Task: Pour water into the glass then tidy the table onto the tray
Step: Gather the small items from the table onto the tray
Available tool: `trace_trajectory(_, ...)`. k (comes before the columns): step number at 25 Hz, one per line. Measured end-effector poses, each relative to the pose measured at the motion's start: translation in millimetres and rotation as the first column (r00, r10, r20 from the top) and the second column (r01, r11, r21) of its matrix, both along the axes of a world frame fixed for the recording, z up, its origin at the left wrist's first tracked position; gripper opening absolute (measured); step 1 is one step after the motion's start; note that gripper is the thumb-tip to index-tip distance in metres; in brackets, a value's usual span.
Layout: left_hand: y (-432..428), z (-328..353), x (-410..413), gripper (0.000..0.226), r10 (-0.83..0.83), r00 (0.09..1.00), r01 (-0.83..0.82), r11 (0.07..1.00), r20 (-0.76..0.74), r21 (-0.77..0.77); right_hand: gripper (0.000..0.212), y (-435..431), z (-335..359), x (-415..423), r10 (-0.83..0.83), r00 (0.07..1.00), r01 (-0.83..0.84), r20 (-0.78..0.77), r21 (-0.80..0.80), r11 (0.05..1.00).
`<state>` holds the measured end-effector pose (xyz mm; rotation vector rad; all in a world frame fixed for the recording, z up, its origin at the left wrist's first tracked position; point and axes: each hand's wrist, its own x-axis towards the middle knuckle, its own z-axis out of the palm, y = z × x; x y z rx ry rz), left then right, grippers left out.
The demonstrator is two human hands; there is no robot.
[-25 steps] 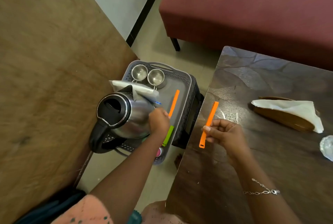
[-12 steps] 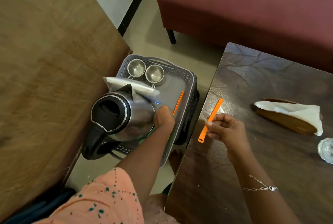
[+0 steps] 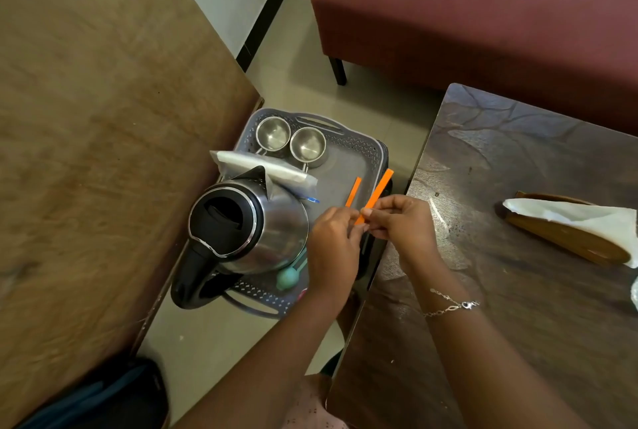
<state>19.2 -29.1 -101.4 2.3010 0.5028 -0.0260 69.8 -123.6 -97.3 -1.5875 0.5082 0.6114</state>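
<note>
Step in hand: the tidying phase, judging by the loaded tray [image 3: 367, 149]; 1 orange strip [image 3: 378, 192] is held at the gap between the table [image 3: 518, 307] and the tray.
Next move: probably a release onto bare tray floor. This calls for a short reach forward and left to clear the rim, then a reach to the right for what is left on the table.
Right hand [image 3: 400, 221]: thumb and fingers pinch the strip near its lower end; a bracelet [image 3: 452, 304] circles the wrist behind it.
Left hand [image 3: 333, 242]: just left of the right hand, its fingertips meeting the strip's lower end. Whether they grip or only touch cannot be told.
Held strip: slants up and away from both hands, its far end over the tray's right rim.
Second strip [image 3: 354, 191]: flat on the tray floor just ahead of the left fingertips, roughly parallel to the held strip and apart from it.
Kettle [image 3: 248, 225]: upright on the tray, just left of the left hand.
Teal utensil [image 3: 286, 278]: left of the left wrist, partly under the kettle.
White packet [image 3: 262, 166]: ahead of the kettle, at its spout.
2 steel cups [image 3: 273, 133]: side by side at the tray's far end, well ahead of both hands.
Wooden holder [image 3: 569, 242]: on the table well to the right of the right hand, carrying a white napkin [image 3: 587, 218].
</note>
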Motion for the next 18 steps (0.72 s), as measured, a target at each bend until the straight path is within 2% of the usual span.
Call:
trace_trajectory(5, 3.6, -8.0, 9.7, 0.010, 0.032, 0.995, -0.020, 0.992, -0.094, 0.121, 0.011, 5.0, -8.2, 3.0, 0.008, 1.000, -0.008, -0.005, -0.007, 1.000)
trace_trajectory(10, 4.0, -39.8, 37.9, 0.018, 0.057, 0.906, 0.106, 0.930, -0.420, 0.353, 0.010, -11.7, -11.2, -0.1, -0.100, 0.995, 0.099, -0.014, -0.019, 0.995)
trace_trajectory(14, -2.9, -62.1, 51.1, 0.027, 0.057, 0.869, 0.158, 0.909, -0.491, 0.385, 0.011, -22.8, -13.9, -14.9, -0.058, 0.998, 0.057, -0.038, -0.042, 0.997)
trace_trajectory(18, 2.4, -75.3, 53.0, 0.028, 0.071, 0.857, 0.175, 0.892, -0.511, 0.417, 0.011, -30.8, -13.4, -24.3, -0.065, 0.996, 0.066, -0.054, 0.008, 0.998)
